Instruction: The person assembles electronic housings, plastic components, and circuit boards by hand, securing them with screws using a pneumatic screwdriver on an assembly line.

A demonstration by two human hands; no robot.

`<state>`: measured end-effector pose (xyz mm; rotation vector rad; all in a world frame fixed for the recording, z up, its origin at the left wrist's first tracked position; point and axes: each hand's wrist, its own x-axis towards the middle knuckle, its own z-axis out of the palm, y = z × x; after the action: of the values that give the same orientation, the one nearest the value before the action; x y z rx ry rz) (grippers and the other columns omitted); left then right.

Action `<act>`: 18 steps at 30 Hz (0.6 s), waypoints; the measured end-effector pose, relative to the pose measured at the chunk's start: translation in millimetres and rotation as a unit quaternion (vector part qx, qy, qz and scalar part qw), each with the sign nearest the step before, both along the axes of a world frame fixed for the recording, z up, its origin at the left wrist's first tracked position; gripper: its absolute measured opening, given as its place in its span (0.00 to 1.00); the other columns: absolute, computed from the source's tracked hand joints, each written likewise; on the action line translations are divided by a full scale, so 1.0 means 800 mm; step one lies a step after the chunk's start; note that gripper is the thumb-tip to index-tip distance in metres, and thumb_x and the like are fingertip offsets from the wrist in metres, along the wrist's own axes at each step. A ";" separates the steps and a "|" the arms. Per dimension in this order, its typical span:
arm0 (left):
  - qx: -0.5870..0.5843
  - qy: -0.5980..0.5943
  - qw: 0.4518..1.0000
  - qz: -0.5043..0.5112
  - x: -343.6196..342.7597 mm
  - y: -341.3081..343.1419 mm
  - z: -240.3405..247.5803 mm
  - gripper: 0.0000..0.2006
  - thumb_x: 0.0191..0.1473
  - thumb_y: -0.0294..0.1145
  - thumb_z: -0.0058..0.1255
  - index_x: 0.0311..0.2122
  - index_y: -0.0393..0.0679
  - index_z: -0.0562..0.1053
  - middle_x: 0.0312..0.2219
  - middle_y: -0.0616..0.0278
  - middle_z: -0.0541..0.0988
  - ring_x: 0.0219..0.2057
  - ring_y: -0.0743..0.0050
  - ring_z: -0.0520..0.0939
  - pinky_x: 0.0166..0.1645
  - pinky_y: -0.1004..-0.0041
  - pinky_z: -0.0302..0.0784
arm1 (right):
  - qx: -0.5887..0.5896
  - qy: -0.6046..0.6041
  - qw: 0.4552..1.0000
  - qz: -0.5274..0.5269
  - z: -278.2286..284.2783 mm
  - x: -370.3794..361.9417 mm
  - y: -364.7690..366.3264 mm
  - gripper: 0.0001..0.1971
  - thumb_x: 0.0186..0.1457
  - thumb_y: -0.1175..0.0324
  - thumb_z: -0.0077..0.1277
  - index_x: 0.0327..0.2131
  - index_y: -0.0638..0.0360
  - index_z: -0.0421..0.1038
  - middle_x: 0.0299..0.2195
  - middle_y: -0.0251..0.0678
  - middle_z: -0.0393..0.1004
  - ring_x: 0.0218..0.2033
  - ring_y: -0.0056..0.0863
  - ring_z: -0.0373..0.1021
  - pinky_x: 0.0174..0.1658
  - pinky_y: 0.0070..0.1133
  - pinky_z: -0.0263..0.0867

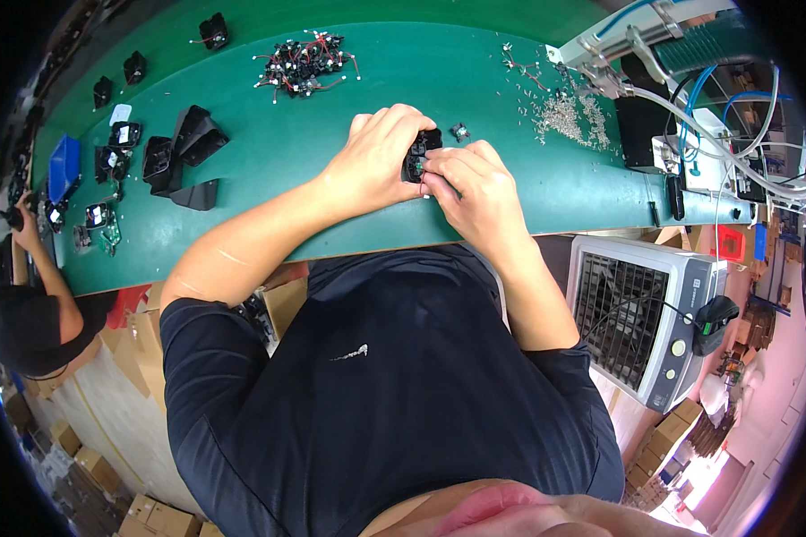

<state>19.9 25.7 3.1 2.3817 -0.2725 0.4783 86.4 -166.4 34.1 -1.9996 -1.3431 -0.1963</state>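
My left hand [381, 152] is wrapped round a small black plastic housing [433, 140] close to the table's near edge. From the other side, my right hand [482, 190] reaches its thumb and fingertips into the housing in a pinch; whatever they grip is hidden. Inside the housing a small green part shows, and a thin dark reddish wire hangs by my right thumb. Just beyond my right fingers lies a small black component with light connectors [459, 132]. Farther off sits a pile of black components with red wires and white plugs [304, 64].
Loose small screws [562, 119] are scattered at the right on the green table [331, 246]. Black plastic shells [197, 136], a blue bin [64, 168] and several housings occupy the left. Hoses and a metal-armed machine [663, 54] stand far right. Another person [31, 327] works at the left; an air cooler [640, 313] stands below right.
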 end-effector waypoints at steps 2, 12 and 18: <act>0.000 0.003 1.000 0.000 0.000 0.000 0.002 0.39 0.34 0.38 0.76 0.53 0.45 0.69 0.49 0.55 0.74 0.54 0.51 0.74 0.54 0.55 0.64 | -0.014 0.001 1.000 0.008 0.002 0.002 0.002 0.07 0.48 0.77 0.63 0.32 0.59 0.77 0.37 0.35 0.81 0.36 0.37 0.72 0.44 0.30 0.71; -0.003 0.000 1.000 -0.007 0.002 0.001 -0.001 0.39 0.37 0.41 0.76 0.54 0.43 0.69 0.50 0.55 0.74 0.54 0.50 0.74 0.55 0.55 0.65 | -0.136 0.012 0.990 -0.018 0.019 0.005 0.005 0.07 0.48 0.76 0.60 0.34 0.63 0.80 0.38 0.39 0.72 0.41 0.38 0.71 0.43 0.31 0.71; -0.028 -0.032 0.999 0.014 0.003 0.012 0.002 0.36 0.40 0.42 0.75 0.53 0.45 0.69 0.50 0.54 0.73 0.53 0.51 0.74 0.55 0.57 0.65 | 0.140 -0.216 0.957 -0.131 0.105 0.043 -0.024 0.17 0.52 0.74 0.63 0.46 0.67 0.76 0.43 0.39 0.75 0.41 0.34 0.72 0.47 0.30 0.69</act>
<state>22.5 35.4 4.9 2.3205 -0.2517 0.5682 120.9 -185.2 118.0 -1.9469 -1.2110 -0.9414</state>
